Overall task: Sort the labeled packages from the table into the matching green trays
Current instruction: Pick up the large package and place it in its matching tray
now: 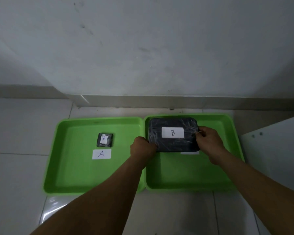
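Observation:
Two green trays lie side by side on the tiled floor. The left tray (pixel 71 167) carries a white "A" card (pixel 101 154) and a small black package labelled A (pixel 105 140). Over the far part of the right tray (pixel 185 173) is a large black wrapped package labelled B (pixel 172 133). My left hand (pixel 143 146) grips its near left corner. My right hand (pixel 210 141) grips its right edge. The package hides most of a white card (pixel 190 152) on the right tray's floor; only a sliver shows.
A grey wall with a skirting board runs close behind the trays. A white panel or furniture edge (pixel 275 150) stands just right of the right tray. Glossy floor tiles lie in front and to the left of the trays.

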